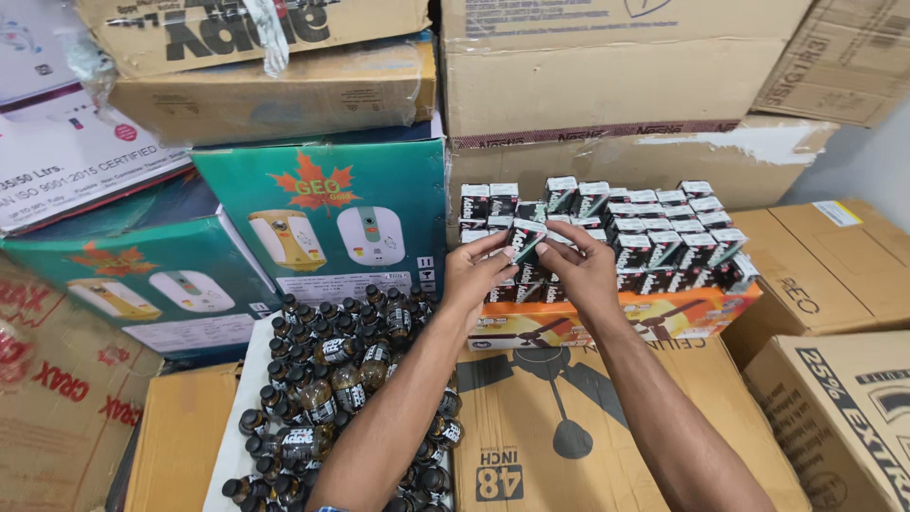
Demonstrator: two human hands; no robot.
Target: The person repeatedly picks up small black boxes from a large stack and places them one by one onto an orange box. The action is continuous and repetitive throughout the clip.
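Left hand (pixel 471 270): fingers pinched on the near-left end of a small black carton (pixel 524 238), held tilted just above the stack.
Right hand (pixel 580 264): fingertips closed on the same carton's right end; the two-hand hold keeps it steady over its row.
Carton stack (pixel 664 237): matching black-and-white cartons in tight upright rows on an orange flat box (pixel 682 313), far centre.
Brown bottles (pixel 332 370): dark-capped, clustered near left, apart from the cartons.
Surroundings: teal appliance boxes (pixel 322 213) left, brown cardboard boxes (pixel 588 76) behind.

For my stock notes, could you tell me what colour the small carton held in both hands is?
The small black-and-white carton, pinched between left hand and right hand; head view.
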